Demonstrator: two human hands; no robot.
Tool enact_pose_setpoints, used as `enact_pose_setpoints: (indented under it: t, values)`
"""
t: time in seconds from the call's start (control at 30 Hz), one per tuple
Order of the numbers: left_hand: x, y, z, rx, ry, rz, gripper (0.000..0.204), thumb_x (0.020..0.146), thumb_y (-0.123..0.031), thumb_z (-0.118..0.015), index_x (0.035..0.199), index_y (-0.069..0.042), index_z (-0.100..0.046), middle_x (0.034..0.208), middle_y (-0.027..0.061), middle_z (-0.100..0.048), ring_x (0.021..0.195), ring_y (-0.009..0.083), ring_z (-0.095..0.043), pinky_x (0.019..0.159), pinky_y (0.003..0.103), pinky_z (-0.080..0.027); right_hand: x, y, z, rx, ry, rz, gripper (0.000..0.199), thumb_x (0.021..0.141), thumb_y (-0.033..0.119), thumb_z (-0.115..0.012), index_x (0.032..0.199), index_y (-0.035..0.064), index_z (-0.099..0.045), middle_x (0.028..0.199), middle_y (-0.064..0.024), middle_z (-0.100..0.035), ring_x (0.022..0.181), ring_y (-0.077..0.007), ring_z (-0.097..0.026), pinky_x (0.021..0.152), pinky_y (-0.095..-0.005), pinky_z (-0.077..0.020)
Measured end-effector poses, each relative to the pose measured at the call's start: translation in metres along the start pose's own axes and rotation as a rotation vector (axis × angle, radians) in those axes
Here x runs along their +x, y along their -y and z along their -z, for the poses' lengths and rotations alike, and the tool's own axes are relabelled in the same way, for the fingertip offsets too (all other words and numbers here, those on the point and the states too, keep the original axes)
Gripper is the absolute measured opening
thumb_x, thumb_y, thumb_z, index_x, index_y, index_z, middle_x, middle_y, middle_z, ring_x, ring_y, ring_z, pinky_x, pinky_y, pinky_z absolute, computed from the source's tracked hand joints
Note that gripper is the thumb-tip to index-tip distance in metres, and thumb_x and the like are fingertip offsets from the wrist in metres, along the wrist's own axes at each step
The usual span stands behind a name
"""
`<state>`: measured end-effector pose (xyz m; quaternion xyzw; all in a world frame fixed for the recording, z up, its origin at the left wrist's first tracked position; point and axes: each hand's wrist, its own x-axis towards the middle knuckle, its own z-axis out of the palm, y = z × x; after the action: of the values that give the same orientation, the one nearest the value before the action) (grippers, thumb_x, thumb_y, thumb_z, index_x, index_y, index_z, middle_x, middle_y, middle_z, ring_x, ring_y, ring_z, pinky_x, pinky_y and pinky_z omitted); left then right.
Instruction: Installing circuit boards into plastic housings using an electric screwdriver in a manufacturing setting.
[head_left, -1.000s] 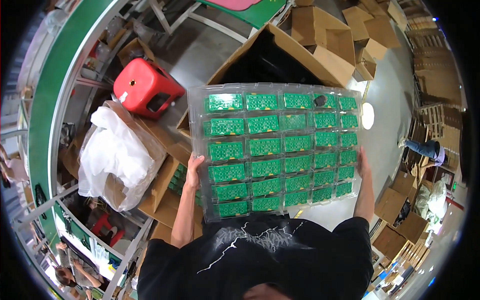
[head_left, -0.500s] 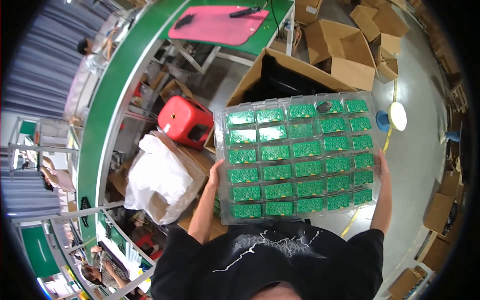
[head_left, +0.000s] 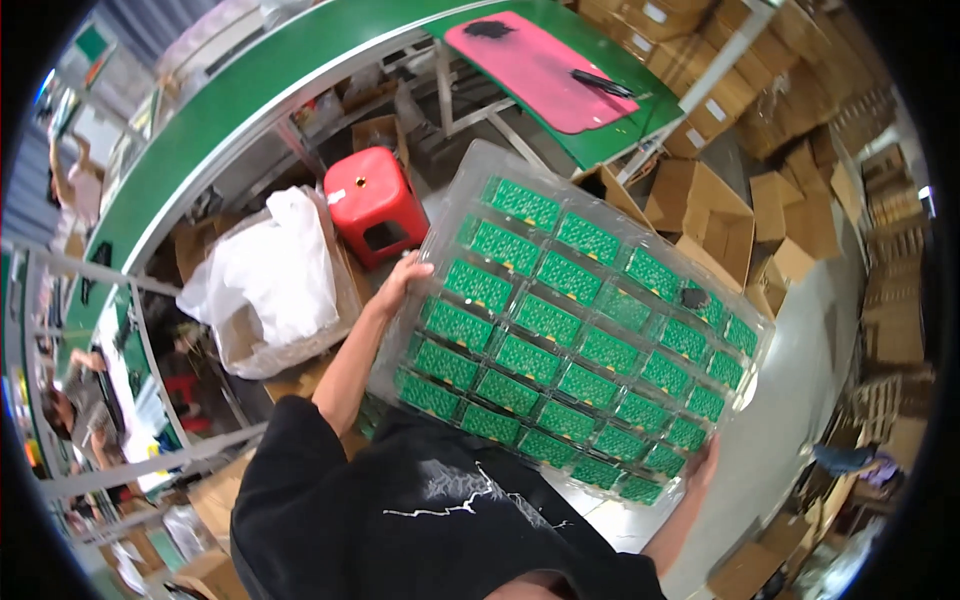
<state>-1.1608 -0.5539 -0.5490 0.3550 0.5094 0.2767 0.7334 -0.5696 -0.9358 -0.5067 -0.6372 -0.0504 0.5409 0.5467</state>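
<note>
Between my two hands I carry a clear plastic tray (head_left: 455, 200) with rows of green circuit boards (head_left: 547, 320) in its pockets. My left hand (head_left: 402, 280) grips the tray's left edge, its thumb over the rim. At the lower right edge my right hand (head_left: 703, 468) is closed on the tray, its fingers partly hidden beneath. The tray slants down toward the right in front of my black shirt. A small dark lump (head_left: 695, 298) lies on one board near the upper right.
Left of the tray are a red stool (head_left: 372, 200) and a carton with white plastic sheeting (head_left: 265, 275). Ahead, a green table (head_left: 650, 115) bears a pink mat (head_left: 530, 70). Open cardboard boxes (head_left: 715, 215) stand at the right. Other people work at the far left.
The tray has gone from nearly level to tilted, its right side lower. My view has turned, and the pink mat and boxes now sit further right. Both hands keep their hold.
</note>
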Motion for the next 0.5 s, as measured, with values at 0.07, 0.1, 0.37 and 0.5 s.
enact_pose_setpoints:
  t: [0.07,0.1,0.37,0.5]
  values:
    - [0.007,0.007,-0.002,-0.002,0.014,-0.026,0.062,0.074,-0.036,-0.061,0.123,0.0,-0.05,0.114,0.0072,-0.056,0.106,0.0177,-0.049,0.093,0.031,-0.037,-0.003,-0.021,0.002,0.042,-0.019,0.056,0.054,0.093,0.043,-0.046,0.126,-0.0002,-0.049,0.125,-0.0108,-0.055,0.116,-0.0239,-0.05,0.102,-0.0394,-0.0353]
    - [0.005,0.0,-0.005,0.012,0.017,-0.041,0.061,0.074,-0.035,-0.061,0.123,0.0,-0.05,0.114,0.0074,-0.056,0.107,0.0177,-0.049,0.093,0.031,-0.037,-0.001,-0.026,-0.003,0.063,-0.032,0.08,0.054,0.093,0.043,-0.046,0.125,0.0005,-0.049,0.124,-0.0108,-0.055,0.115,-0.0245,-0.051,0.101,-0.0397,-0.0362]
    - [-0.016,-0.002,-0.021,-0.016,0.032,-0.127,0.063,0.075,-0.034,-0.062,0.128,-0.001,-0.047,0.122,0.0069,-0.055,0.113,0.0191,-0.048,0.099,0.032,-0.034,0.012,-0.046,0.053,0.086,-0.027,0.084,0.052,0.092,0.048,-0.047,0.122,0.0066,-0.052,0.12,-0.0098,-0.057,0.11,-0.0242,-0.053,0.095,-0.0437,-0.0398]
    - [-0.029,0.008,-0.022,-0.061,-0.153,-0.042,0.065,0.076,-0.033,-0.061,0.13,0.002,-0.046,0.128,0.0116,-0.051,0.119,0.0233,-0.044,0.103,0.033,-0.03,0.021,-0.031,0.045,0.126,-0.011,0.147,0.048,0.093,0.045,-0.048,0.117,0.0042,-0.056,0.116,-0.0072,-0.06,0.106,-0.0201,-0.056,0.096,-0.0353,-0.0391]
